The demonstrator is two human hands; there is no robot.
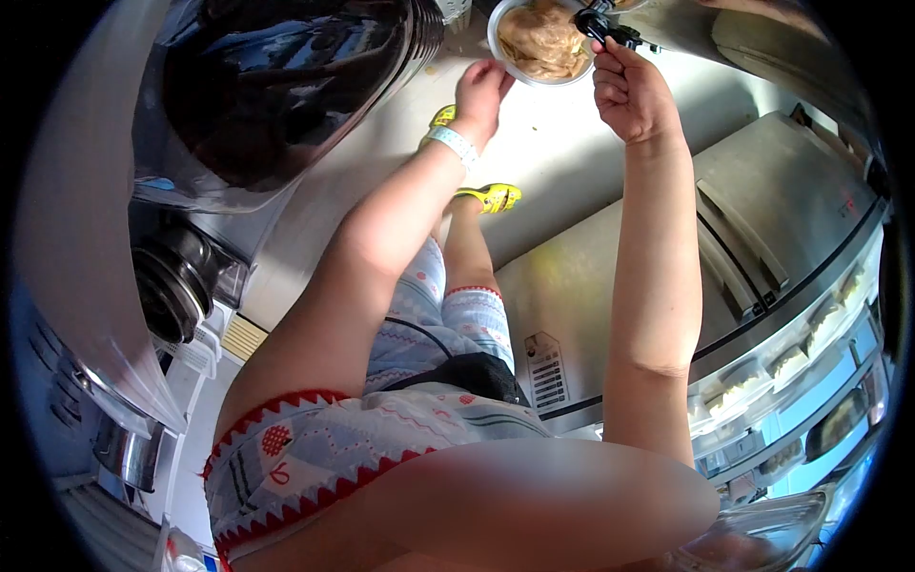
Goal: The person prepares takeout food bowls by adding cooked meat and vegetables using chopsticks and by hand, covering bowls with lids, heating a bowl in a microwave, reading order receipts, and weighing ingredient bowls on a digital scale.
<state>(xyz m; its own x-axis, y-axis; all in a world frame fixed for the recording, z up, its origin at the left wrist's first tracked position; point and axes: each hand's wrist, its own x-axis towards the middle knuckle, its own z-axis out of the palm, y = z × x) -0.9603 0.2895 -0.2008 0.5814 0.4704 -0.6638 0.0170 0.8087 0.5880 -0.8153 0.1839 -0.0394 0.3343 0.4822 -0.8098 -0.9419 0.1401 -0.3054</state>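
A round white-rimmed bowl (494, 46) at the top middle holds pale, brownish pieces that look like raw meat (543, 40). My left hand (483, 95), with a pale band on its wrist, is at the bowl's lower left edge. Its fingers are curled at the rim, and the fingertips are partly hidden. To the right of the bowl, my right hand (629, 93) is closed, pinching a small black jointed object (610, 27) between thumb and fingers. That object overlaps the bowl's right rim; its exact kind does not show.
A large dark, shiny container (276, 95) fills the upper left. Stacked dark pots (172, 276) lie below it. A stainless-steel cabinet (610, 286) with handles runs along the right, with several pale food trays (791, 367) behind it. My yellow shoes (496, 198) stand on the light floor.
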